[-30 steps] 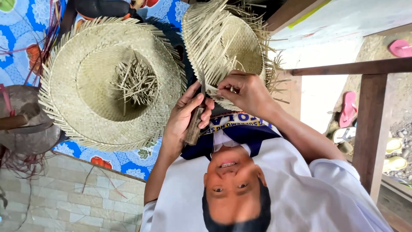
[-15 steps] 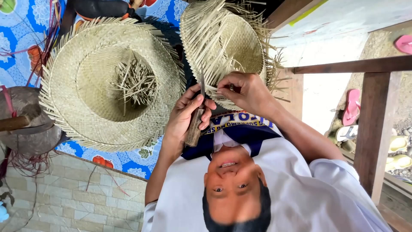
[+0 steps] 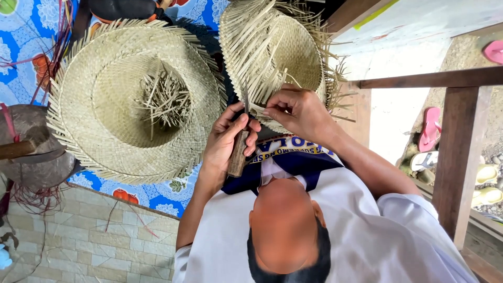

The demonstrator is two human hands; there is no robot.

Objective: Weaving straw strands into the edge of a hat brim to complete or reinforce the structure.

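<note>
The floor is pale tiles (image 3: 78, 241) with a blue flowered cloth (image 3: 21, 31) spread on it, and a wooden rail (image 3: 461, 157) stands at the side with some sandals (image 3: 430, 128) past it. Two straw hats lie on the cloth. The big hat (image 3: 99, 131) looks nearly done: its edge is short and even all round, and a little pile of cut straw bits (image 3: 165, 99) sits in its middle. The other hat (image 3: 293, 47) is up by the hands and has a lot of work left, I think, since long loose straws stick out all round its edge. The left hand (image 3: 225, 144) is closed tight round the wooden handle of a knife (image 3: 238, 154), with the thin blade pointing up at that shaggy edge. The right hand (image 3: 298, 110) is just beside it, pinching a few loose straws between finger and thumb. The hands nearly touch. There is little room here: the blade is close to the right hand's fingers, the big hat sits just beside the left arm, and the rail is near the right elbow. A dark round thing (image 3: 31, 162) sits well off to the left.
</note>
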